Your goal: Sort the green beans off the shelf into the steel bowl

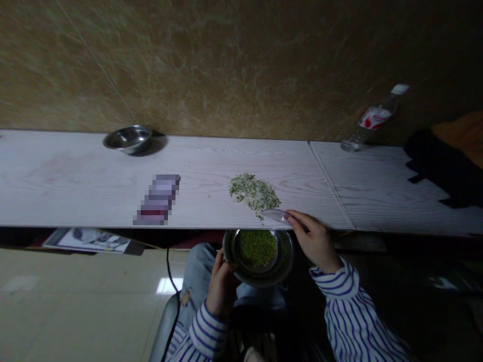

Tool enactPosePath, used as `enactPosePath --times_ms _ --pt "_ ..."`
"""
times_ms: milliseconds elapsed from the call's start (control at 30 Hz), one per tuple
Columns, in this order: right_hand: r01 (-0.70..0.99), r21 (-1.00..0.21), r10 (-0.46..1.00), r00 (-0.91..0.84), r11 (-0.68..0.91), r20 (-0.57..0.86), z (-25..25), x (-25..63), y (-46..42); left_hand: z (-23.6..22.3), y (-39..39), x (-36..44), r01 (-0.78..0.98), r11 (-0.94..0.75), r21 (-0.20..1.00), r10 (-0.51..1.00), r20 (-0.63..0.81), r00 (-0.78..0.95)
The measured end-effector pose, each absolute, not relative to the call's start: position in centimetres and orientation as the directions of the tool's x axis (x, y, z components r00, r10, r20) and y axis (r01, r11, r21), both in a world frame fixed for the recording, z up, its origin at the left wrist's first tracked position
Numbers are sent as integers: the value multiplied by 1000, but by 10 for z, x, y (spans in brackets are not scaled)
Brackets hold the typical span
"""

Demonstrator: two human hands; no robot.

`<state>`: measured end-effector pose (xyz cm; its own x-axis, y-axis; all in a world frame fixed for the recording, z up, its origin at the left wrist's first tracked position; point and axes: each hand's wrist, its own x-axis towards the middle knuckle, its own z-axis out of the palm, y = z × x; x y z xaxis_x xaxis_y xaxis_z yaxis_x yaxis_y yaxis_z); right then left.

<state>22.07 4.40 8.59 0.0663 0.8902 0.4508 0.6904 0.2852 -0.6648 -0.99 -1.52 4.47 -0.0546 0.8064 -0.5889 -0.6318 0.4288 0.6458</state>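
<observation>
A metal bowl (pixel 286 261) with many small green beans (pixel 258 247) in it is just below the table's front edge. My left hand (pixel 222 281) grips its left rim. In my right hand (pixel 315 240), closed between thumb and fingers, is a clear plastic spoon or scoop (pixel 274 215); its exact kind is hard to make out. The tip of that clear piece touches the near side of a spread pile of green beans mixed with white grains (pixel 253 192) on the table. A few loose beans lie close to its tip.
The pale wood-grain table (pixel 204 201) runs along a marbled wall. Another metal bowl (pixel 130 141) sits at the back left, above a pixelated flat object (pixel 157 199). A plastic bottle (pixel 368 123) stands at the back right, near dark and orange cloth (pixel 445 156).
</observation>
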Motion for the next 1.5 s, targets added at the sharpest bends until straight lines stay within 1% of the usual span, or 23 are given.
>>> enactPosePath --times_ms 100,300,467,700,833,1267,1500 --pt "689 -670 892 75 277 446 86 221 43 44 -15 -9 -623 433 652 806 -589 -56" --pt "676 -671 898 31 304 438 90 218 39 45 -16 -8 -620 428 658 804 -590 -71" --pt "681 -673 892 65 287 447 91 221 36 46 -16 -10 -620 442 648 804 -593 -48" --pt "690 -668 899 57 279 434 89 220 37 46 -17 -9 -628 439 642 806 -590 -41" --pt "703 -653 905 32 282 425 90 219 41 43 -17 -8 -635 423 647 810 -583 -54" --pt "672 -663 908 -37 331 416 95 222 37 42 -17 -9 -638 430 639 804 -592 -50" --pt "674 -668 910 -12 314 415 93 222 38 42 -18 -9 -633 428 645 806 -589 -55"
